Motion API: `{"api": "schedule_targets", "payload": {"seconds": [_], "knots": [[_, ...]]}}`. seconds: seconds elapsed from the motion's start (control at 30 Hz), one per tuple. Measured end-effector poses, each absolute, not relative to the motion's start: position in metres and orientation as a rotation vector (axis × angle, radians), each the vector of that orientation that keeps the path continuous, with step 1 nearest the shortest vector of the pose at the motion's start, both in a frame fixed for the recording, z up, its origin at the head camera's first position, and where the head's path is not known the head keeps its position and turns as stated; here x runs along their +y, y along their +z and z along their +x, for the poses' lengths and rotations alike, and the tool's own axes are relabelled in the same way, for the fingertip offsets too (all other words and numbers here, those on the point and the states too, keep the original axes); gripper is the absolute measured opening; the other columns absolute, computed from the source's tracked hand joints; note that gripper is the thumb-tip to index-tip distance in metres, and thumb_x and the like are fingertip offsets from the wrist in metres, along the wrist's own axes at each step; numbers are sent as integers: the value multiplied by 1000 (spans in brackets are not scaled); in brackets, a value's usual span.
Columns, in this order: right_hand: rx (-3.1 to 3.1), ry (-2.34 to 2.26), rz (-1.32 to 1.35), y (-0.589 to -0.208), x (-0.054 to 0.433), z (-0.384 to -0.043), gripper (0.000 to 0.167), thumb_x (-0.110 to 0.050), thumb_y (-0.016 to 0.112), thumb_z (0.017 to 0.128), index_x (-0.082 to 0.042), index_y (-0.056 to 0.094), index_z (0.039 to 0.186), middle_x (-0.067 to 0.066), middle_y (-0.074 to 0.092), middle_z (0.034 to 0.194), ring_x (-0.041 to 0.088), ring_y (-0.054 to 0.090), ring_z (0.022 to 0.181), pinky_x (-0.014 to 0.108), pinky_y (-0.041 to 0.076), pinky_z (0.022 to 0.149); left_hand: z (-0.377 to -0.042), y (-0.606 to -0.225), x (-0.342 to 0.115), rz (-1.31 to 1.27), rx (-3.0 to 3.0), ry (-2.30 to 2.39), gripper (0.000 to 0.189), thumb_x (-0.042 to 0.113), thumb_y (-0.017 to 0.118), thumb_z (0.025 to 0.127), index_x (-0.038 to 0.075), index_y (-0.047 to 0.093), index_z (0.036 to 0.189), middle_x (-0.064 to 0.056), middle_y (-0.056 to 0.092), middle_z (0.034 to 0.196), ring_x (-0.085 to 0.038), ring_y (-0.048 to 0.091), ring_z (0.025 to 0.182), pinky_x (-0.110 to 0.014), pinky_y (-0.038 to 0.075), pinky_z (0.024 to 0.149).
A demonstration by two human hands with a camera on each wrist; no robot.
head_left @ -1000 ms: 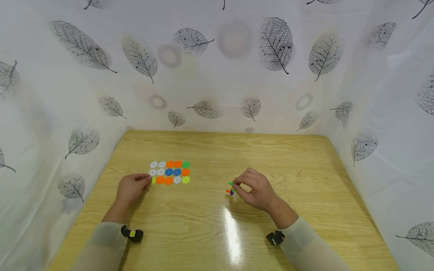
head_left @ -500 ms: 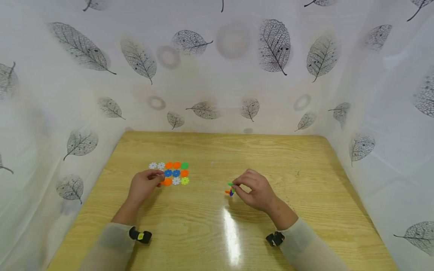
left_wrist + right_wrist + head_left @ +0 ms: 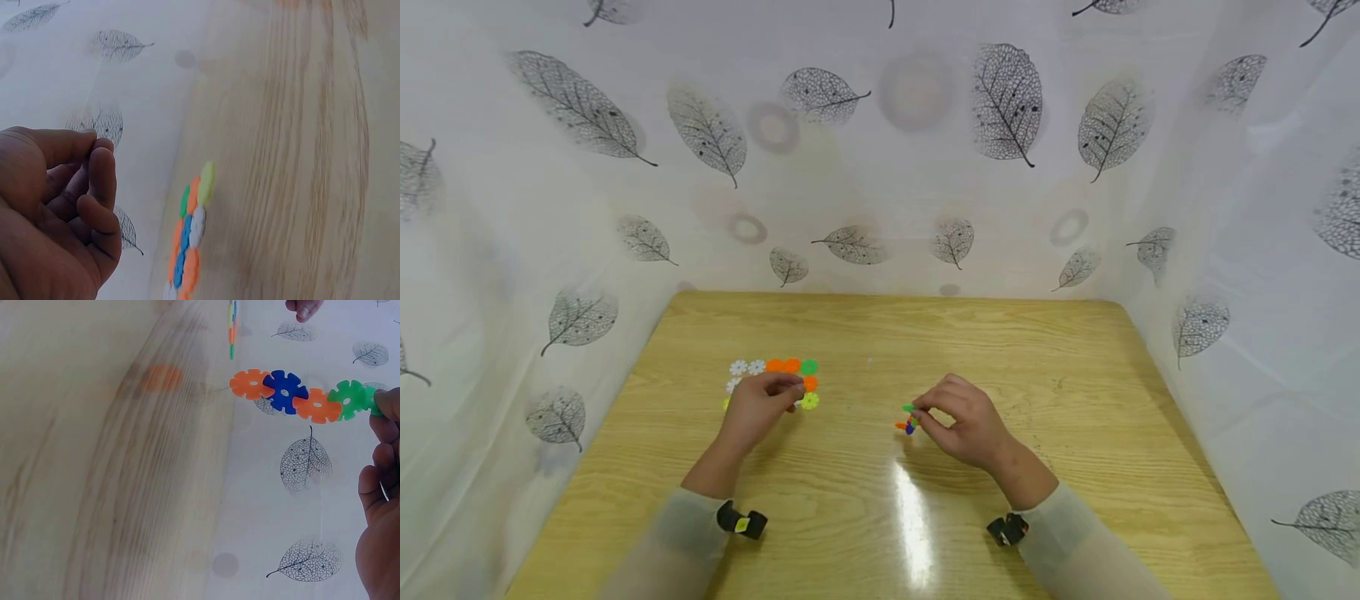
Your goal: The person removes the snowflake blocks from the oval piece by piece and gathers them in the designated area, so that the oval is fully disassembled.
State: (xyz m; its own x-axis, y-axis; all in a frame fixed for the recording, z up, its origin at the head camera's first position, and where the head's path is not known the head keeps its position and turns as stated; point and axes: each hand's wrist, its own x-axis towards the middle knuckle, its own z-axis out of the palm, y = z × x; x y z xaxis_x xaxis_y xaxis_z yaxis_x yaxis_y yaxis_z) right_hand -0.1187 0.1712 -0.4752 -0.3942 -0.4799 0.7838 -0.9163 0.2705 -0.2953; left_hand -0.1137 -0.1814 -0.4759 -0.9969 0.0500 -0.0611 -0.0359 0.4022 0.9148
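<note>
In the head view my left hand (image 3: 756, 412) hovers over flat, notched, flower-shaped plastic discs (image 3: 808, 367), laid in three rows at the left of the table. They are white, orange, green, blue and yellow-green; the hand covers part of them. In the left wrist view, thumb and index fingertip meet, the other fingers curl, and nothing shows between them; the discs (image 3: 190, 244) appear beyond. My right hand (image 3: 966, 421) pinches the green end of a chain of interlocking discs (image 3: 285, 392), orange, blue, orange and green, held above the table right of the rows.
The wooden table (image 3: 865, 517) has a bright reflection near its front middle. White curtains (image 3: 880, 183) with printed leaves enclose its back and sides. Each wrist wears a black camera strap. Small dark marks lie on the table to the right of my right hand.
My left hand has moved rightward across the discs, from the left end of the front row toward their right side. The right hand and its chain have stayed nearly still.
</note>
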Motion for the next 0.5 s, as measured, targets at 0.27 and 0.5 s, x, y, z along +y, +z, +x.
{"api": "schedule_targets", "payload": {"seconds": [0.27, 0.5], "knots": [[-1988, 1031, 1252, -475, 171, -118, 12, -4, 81, 86, -10, 78, 96, -4, 75, 89, 12, 65, 77, 28, 52, 68, -114, -470, -156, 53, 2560, 1666, 22, 24, 77, 96, 7, 78, 111, -4, 76, 96, -24, 71, 80, -37, 58, 76], [-1996, 1034, 1255, -475, 170, -119, 11, -6, 81, 88, -11, 78, 97, -4, 75, 90, 11, 65, 78, 28, 52, 69, -115, -469, -140, 152, 2501, 1655, 24, 25, 76, 97, 6, 77, 112, -7, 76, 99, -33, 71, 85, -44, 58, 76]]}}
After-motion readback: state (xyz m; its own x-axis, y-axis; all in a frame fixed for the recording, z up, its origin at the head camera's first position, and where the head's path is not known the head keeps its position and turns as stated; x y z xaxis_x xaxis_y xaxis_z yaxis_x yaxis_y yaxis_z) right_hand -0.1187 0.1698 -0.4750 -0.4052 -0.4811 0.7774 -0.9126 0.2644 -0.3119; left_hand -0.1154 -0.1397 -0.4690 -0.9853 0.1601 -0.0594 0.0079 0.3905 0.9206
